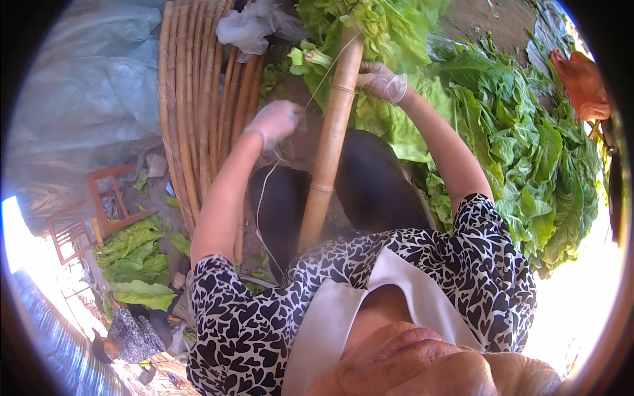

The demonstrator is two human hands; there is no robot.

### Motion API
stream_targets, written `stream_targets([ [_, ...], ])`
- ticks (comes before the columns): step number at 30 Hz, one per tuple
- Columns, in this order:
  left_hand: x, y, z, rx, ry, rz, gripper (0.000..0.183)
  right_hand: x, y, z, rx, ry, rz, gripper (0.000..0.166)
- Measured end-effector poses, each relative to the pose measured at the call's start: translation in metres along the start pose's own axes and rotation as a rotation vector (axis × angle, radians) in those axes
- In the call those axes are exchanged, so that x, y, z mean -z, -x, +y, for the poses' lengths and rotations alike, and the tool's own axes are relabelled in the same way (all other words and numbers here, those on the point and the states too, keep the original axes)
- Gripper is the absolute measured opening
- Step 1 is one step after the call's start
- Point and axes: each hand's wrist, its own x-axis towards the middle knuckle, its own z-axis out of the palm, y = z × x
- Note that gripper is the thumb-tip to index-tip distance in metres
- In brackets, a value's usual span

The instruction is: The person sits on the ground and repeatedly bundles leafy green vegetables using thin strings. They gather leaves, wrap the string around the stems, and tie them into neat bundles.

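Observation:
My left hand [277,123], in a thin translucent glove, is closed on a thin white string [325,76]. The string runs taut up to the upper part of a thick bamboo pole [331,143], which slants between my knees. Large green leaves [396,29] bunch around the pole's upper end, and a cut leaf stem [312,57] sticks out to its left. My right hand [380,83], also gloved, has its fingers against the pole's right side, partly hidden behind it; its grip is unclear. More string [262,193] hangs in a loose line below my left hand.
Bamboo poles [190,99] lie side by side at left, with crumpled clear plastic [252,27] on top. Plastic sheeting [94,74] covers the upper left. Leaves [525,163] are heaped at right, near an orange bag [582,84]. Another person [133,334] is at lower left beside leaves [138,257] and wooden frames [116,198].

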Motion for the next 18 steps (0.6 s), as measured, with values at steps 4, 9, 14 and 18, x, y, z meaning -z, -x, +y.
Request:
stream_targets([
  [4, 0.053, -0.095, -0.038, -0.057, 0.154, 0.251, 0.015, 0.008, -0.004, -0.007, 0.081, 0.390, -0.099, 0.025],
  [9, 0.111, -0.091, 0.131, -0.262, -0.236, 0.200, 0.021, 0.008, -0.005, -0.010, 0.060, 0.537, 0.319, 0.030],
  [14, -0.003, -0.048, 0.185, -0.248, -0.703, 0.425, 0.012, -0.034, -0.047, 0.006, 0.424, 0.230, 0.781, 0.026],
  [18, -0.036, -0.029, 0.159, -0.374, 0.041, 0.935, 0.025, -0.023, 0.015, -0.009, 0.265, 0.655, 0.480, 0.040],
])
